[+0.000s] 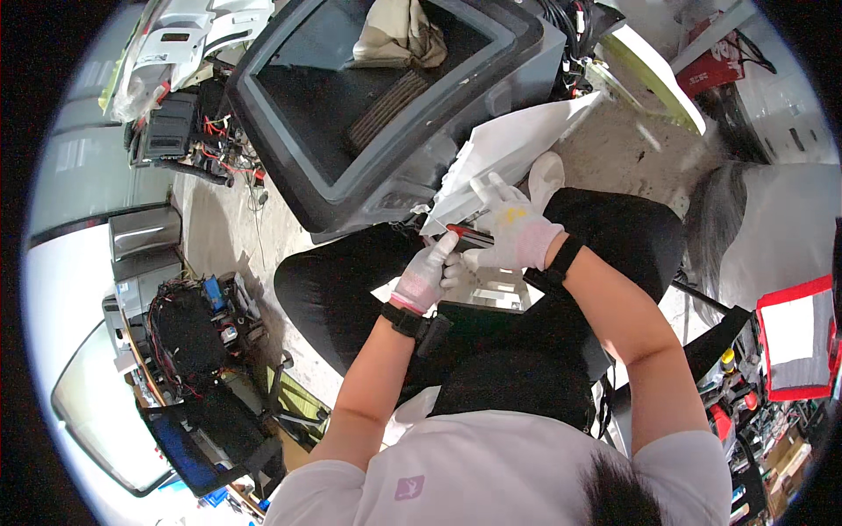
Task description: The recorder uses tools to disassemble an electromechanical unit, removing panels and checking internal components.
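My left hand [429, 273], in a white glove with a pink cuff, is closed with its thumb pointing up. The thumb tip meets a slim red-and-dark piece [471, 235] between my hands; what lies inside the curled fingers is hidden. My right hand [517, 230], in a similar glove with yellow marks on its back, has its fingers stretched out, the upper ones reaching over the edge of a white sheet-like panel [513, 145]. This panel slants up to the right from between my hands. Below them, a shiny reflective surface [495, 289] shows between my legs.
Ahead stands a large dark-framed panel [329, 188] bearing a beige cloth [399, 35] and a brown ribbed strip [386, 110]. Loose wires [224, 149] hang at the left. A black chair [215, 430] is at lower left, a red-edged case [796, 340] at right.
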A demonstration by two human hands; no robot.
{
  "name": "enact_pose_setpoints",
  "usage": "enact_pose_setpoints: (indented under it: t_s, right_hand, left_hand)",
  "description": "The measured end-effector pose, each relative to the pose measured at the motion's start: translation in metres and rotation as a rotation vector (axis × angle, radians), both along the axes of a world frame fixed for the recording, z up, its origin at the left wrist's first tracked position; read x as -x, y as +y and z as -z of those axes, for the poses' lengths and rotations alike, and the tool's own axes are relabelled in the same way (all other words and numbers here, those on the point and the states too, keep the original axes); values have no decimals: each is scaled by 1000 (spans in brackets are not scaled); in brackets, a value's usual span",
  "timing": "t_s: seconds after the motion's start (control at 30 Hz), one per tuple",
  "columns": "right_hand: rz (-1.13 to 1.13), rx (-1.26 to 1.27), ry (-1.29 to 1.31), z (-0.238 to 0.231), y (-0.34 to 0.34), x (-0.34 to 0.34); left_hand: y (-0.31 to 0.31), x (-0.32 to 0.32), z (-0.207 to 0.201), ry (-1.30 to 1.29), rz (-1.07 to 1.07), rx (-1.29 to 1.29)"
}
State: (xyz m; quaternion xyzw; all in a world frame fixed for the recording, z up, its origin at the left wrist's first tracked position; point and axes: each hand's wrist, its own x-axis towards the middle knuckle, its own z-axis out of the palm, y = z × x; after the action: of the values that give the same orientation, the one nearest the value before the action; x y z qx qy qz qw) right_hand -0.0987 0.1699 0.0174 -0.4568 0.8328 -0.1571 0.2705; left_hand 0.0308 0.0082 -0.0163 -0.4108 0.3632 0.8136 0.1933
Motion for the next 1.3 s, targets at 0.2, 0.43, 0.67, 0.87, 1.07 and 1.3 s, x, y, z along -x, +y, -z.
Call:
enact_pose_setpoints:
  t_s: [0.2, 0.43, 0.67, 0.87, 1.07, 1.3]
  right_hand:
    - [88, 167, 12, 28, 5, -8]
    - [142, -229, -741, -2, -6, -7]
    - [203, 313, 238, 27, -6, -15]
    - [240, 244, -54, 26, -10, -14]
    - [303, 69, -780, 61, -2, -4]
    - [255, 105, -1551, 50, 1, -16]
  left_hand:
    - [1, 4, -4, 11, -1, -45]
    - [-6, 4, -8, 24, 74, 118]
    - [-6, 1, -2, 168, 175, 196]
    - [1, -1, -4, 233, 156, 239]
    - [-7, -3, 20, 259, 42, -30]
    - [-4, -3, 14, 394, -86, -311]
